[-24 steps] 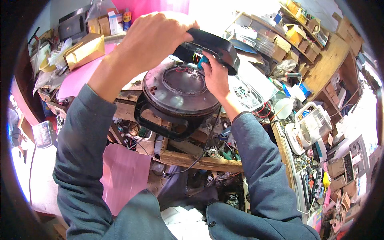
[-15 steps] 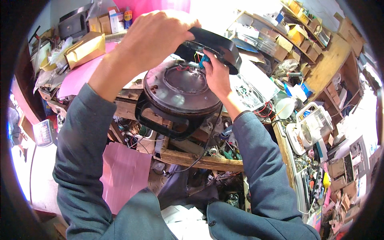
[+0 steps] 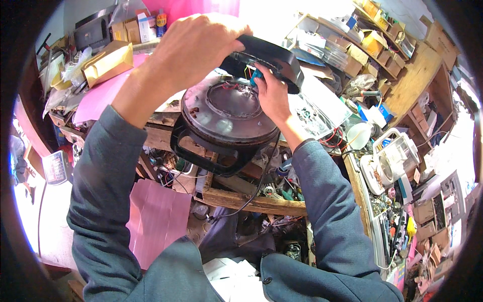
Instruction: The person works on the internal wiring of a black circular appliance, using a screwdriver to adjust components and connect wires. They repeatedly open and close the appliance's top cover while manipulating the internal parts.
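My left hand [image 3: 204, 43] grips the upper left edge of a black plastic cover [image 3: 274, 58], raised and tilted above a round appliance [image 3: 221, 116]. That appliance has a dark metal top with an inner ring and a black body with a large handle on the near side. My right hand [image 3: 274, 95] is closed, thumb and fingers on a small blue part [image 3: 255, 76] under the cover, with thin wires near it. A dark cable [image 3: 259, 186] hangs down from the appliance's right side.
Cluttered wooden bench with a front rail [image 3: 251, 204]. Cardboard boxes [image 3: 372, 43] fill shelves at back right. A clear-and-white appliance [image 3: 390, 156] and tools stand at right. Pink sheets [image 3: 158, 219] lie at lower left and back left; a calculator [image 3: 54, 166] is at far left.
The appliance has shifted very slightly to the right and my right hand with it since the earliest frame. Both hands keep the same hold; little else differs.
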The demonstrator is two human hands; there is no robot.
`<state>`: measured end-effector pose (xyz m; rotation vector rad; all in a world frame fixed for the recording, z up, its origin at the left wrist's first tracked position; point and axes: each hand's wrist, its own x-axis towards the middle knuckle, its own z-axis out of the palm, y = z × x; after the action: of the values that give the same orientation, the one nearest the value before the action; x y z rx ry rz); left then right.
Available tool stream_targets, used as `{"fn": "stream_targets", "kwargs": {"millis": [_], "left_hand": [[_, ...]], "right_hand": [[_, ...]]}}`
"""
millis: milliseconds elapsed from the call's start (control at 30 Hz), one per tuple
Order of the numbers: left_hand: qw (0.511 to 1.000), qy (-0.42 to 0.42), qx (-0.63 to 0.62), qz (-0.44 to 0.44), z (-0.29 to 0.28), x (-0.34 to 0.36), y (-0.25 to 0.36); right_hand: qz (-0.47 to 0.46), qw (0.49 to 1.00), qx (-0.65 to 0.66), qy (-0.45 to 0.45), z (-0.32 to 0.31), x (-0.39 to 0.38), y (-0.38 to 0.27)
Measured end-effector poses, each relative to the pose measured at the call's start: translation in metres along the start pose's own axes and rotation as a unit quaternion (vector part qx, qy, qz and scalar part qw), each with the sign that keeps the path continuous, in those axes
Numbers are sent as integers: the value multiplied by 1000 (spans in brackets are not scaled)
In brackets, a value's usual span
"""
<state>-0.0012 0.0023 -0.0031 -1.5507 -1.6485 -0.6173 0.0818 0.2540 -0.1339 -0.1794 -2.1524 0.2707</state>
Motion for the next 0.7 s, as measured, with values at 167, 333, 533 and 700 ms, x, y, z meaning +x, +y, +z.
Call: {"fn": "stream_targets", "kwargs": {"millis": [167, 333, 533, 700], "left_hand": [[1000, -8, 3, -10, -1, -1, 1], [1000, 11, 6, 8, 2, 0, -1], [999, 19, 42, 27, 4, 4, -4], [999, 9, 39, 19, 4, 13, -3]], "right_hand": [[15, 1000, 12, -7, 0, 1, -3], [-29, 999, -17, 35, 4, 3, 7], [22, 1000, -6, -17, -1, 7, -8], [-67, 998, 9, 8, 0, 17, 0]]}}
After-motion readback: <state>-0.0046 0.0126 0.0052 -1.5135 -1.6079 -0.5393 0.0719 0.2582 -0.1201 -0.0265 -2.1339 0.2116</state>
